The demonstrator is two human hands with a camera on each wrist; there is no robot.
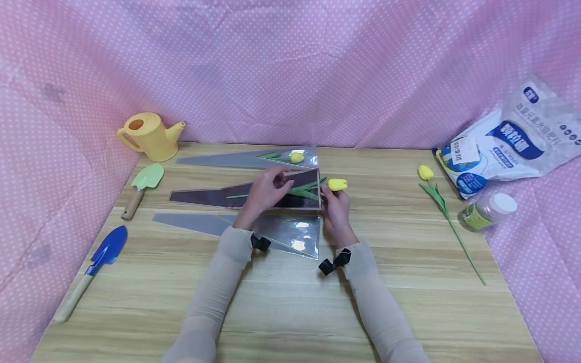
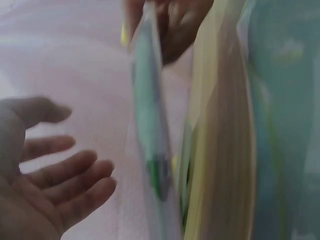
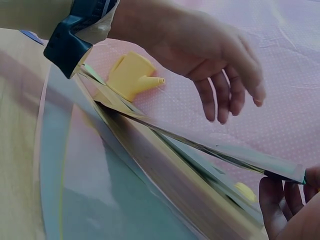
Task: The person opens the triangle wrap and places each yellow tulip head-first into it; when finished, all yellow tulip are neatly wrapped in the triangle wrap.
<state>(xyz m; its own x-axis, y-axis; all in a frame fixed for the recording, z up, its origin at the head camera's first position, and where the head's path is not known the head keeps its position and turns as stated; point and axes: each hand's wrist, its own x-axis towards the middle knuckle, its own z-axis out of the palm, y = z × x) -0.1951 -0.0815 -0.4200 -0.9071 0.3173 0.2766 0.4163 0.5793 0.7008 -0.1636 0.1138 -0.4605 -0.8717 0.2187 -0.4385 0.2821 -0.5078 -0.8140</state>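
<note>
Your yellow tulip (image 1: 305, 193) lies in the middle sleeve (image 1: 233, 191), its long axis nearly parallel to the far edge of the bench (image 1: 290, 312). Its bloom points towards the right edge and sticks out past the sleeve's wide end; the stem runs towards the left edge, where the sleeve narrows. Your right hand (image 1: 337, 209) is clamped on that wide end, holding it raised off the wood. Your left hand (image 1: 268, 190) hovers beside the sleeve, its fingers apart and relaxed.

The bench has pale wood grain in long stripes, and pink cloth (image 1: 290, 70) with white dots hangs in folds behind it and at both sides. Parallel to the far edge you have the far sleeve (image 1: 247, 159) with a second yellow bloom in it; nearer to you lies the near sleeve (image 1: 283, 229). Both are flat, glossy, see-through tapers.

At the far left corner stands a smooth yellow watering can (image 1: 156, 138), with a green trowel (image 1: 144, 182) and a blue trowel (image 1: 93, 269) down the left edge. Towards the right edge lies a loose tulip (image 1: 445, 212), bloom to the far edge, near a clear jar (image 1: 486, 212) with a white lid; a crinkled plastic bag (image 1: 508, 141) leans at the far right corner.
</note>
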